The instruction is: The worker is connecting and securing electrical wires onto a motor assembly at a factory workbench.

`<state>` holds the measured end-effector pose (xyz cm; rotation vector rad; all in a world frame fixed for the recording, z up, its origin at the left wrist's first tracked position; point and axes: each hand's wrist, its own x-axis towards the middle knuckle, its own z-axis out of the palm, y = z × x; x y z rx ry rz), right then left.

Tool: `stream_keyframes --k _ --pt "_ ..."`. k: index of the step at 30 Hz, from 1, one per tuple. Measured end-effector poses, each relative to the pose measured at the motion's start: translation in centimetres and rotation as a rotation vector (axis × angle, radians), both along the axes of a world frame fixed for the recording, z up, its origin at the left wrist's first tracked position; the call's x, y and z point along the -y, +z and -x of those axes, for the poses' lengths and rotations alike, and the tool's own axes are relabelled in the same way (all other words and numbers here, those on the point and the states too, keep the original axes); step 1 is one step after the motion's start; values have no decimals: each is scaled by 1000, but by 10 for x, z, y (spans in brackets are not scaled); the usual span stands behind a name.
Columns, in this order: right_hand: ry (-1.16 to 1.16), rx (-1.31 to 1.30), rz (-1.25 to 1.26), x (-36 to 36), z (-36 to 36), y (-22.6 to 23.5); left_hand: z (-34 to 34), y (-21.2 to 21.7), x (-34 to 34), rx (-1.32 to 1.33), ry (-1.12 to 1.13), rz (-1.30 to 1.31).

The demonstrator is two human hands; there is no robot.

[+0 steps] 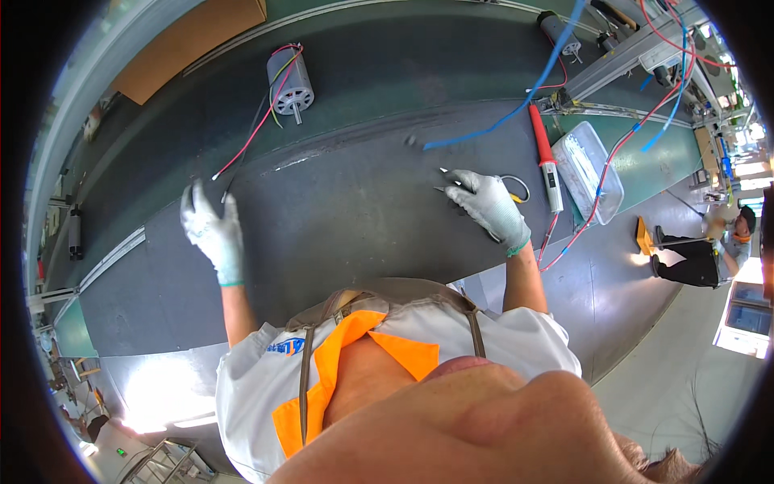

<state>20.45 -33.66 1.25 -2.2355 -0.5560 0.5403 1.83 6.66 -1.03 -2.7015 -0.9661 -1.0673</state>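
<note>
My left hand (214, 234), in a white glove with a green cuff, is open over the dark work surface (339, 218). Its spread fingertips are near the loose ends of a red wire (256, 131) and a black wire, and it holds neither. Those wires run from a grey cylindrical motor (290, 81), whose shaft points toward me. My right hand (490, 211), gloved the same way, has its fingers curled over a pair of scissors (523, 189). Two parted tips show left of the fingers, and a looped handle with yellow sticks out on the right. The middle of the scissors is hidden.
Right of my right hand lies a red-and-silver pen-shaped tool (542, 137) on a cable, beside a clear plastic bin (615, 194). A blue hose (492, 127) hangs over the bench. Another motor (556, 31) and a cardboard box (189, 48) stand farther back. A person (709, 254) is off right.
</note>
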Motion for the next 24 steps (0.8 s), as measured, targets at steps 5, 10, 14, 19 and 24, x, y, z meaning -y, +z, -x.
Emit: stream_keyframes --k 5,10,14,19,24 --pt "238 396 -226 -22 -54 18 -57 -10 129 -256 -1017 496" --pt "164 698 -75 -83 -190 8 -156 -56 245 -245 -1445 661" --pt "-59 843 319 -85 -320 -12 -209 -57 283 -233 -1467 690" --pt "-515 628 672 -9 -480 -21 -220 -66 279 -89 -1427 608" --pt "-1136 838 896 148 -588 -43 -235 -56 284 -25 -1435 878"
